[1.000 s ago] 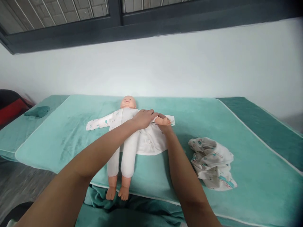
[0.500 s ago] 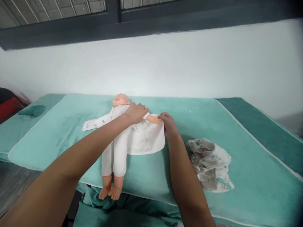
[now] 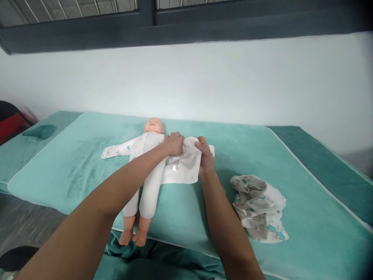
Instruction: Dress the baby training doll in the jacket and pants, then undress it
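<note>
A baby doll (image 3: 151,190) lies on its back on a green mattress, its bare feet at the front edge. A white patterned baby shirt (image 3: 185,173) covers its outstretched arm at left, and the shirt's other half spreads to the right, pale inner side up. At the doll's right-side shoulder, my left hand (image 3: 174,144) is closed with curled fingers on the bunched shirt. My right hand (image 3: 205,153) pinches the shirt's upper outer edge. A white cloth end sticks out past that hand. The doll's arm on this side is hidden by cloth and hand.
A crumpled patterned cloth (image 3: 259,208) lies to the right of my forearm on the green mattress (image 3: 311,229). A small green cushion (image 3: 40,131) and a red and black object (image 3: 13,122) are at far left. A white wall (image 3: 186,81) stands behind.
The doll's arm near my right hand, bare before, is now covered. My left hand has curled into the cloth, and the shirt's outer part is lifted and gathered. The doll has shifted slightly.
</note>
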### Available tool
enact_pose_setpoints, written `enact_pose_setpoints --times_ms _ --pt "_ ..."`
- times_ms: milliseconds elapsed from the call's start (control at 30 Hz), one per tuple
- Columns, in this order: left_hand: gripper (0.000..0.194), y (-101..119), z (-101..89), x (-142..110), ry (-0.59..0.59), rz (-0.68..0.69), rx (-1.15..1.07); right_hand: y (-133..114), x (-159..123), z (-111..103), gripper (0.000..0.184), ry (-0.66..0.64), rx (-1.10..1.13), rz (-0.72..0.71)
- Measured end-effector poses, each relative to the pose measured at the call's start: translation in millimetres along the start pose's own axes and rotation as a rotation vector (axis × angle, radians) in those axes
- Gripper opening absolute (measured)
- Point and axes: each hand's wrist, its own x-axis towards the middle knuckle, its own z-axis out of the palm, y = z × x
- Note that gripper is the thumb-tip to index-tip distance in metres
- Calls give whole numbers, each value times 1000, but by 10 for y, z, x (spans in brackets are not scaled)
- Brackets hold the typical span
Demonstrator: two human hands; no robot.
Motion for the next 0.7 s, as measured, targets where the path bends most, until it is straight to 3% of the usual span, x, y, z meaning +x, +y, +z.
enact_pose_setpoints --times_ms 133,300,433,567,700 --pt "14 -205 -173 -11 4 87 -303 -7 -44 78 51 -146 84 76" --pt "14 -718 -394 -233 284 39 -540 35 -115 132 57 -441 23 179" --pt "9 -988 -377 -430 428 -105 -574 93 -146 114 45 -666 -3 232" --pt "9 -1057 -240 -564 547 -200 -591 161 -134 108 33 -649 -98 148" --pt "22 -1021 -117 -710 621 -197 -715 300 -137 176 17 -479 -385 31"
